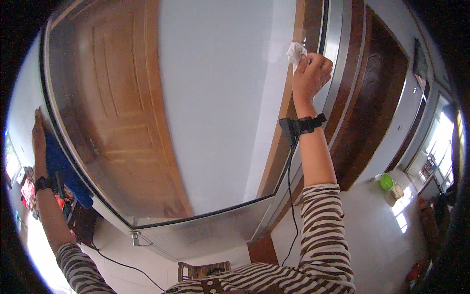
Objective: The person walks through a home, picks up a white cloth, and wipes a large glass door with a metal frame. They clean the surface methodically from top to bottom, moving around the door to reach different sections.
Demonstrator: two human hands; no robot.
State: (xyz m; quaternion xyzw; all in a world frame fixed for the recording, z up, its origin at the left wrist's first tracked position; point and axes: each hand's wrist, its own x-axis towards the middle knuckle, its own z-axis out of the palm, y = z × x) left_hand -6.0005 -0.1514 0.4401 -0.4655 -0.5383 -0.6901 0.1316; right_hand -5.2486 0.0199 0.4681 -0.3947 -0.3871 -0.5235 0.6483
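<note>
A large glass panel [216,121] in a metal frame with a black seal fills the view before me. My right hand [311,75] pinches a crumpled white tissue or cloth [296,53] near the panel's upper right edge. The cloth appears to touch the glass; a dark smudge shows on it. My left hand [39,137] is raised beside the panel's left edge, seen edge-on. Whether its fingers grip the frame is hard to tell. A panelled wooden door [125,110] shows in the glass, either through it or as a reflection.
Black cables run from bands on both wrists. A metal fitting [135,238] sits at the frame's lower left corner. Dark blue fabric [68,172] hangs behind the left edge. To the right are a dark wooden door [371,92] and a green basin [386,182] on the floor. A wooden stool [207,270] stands below.
</note>
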